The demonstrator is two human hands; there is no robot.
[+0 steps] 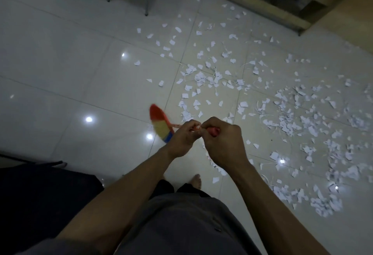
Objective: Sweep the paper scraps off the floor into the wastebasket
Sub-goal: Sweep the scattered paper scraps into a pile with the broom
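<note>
Your left hand [182, 137] and right hand [224, 143] both grip the broom [160, 122], its head just left of them. Scraps [292, 121] lie scattered ahead and right; no wastebasket in view. Nearly all remains.

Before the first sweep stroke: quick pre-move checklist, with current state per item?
1. Grip: left hand and right hand both hold the broom handle: ok.
2. Broom head touching the floor: cannot tell, it is blurred.
3. Broom head at the paper scraps: not ok, it is left of them, over bare floor.
4. Wastebasket located: not ok, none in view.
5. Bare foot off the scraps: ok, though one scrap lies just right of it.
</note>
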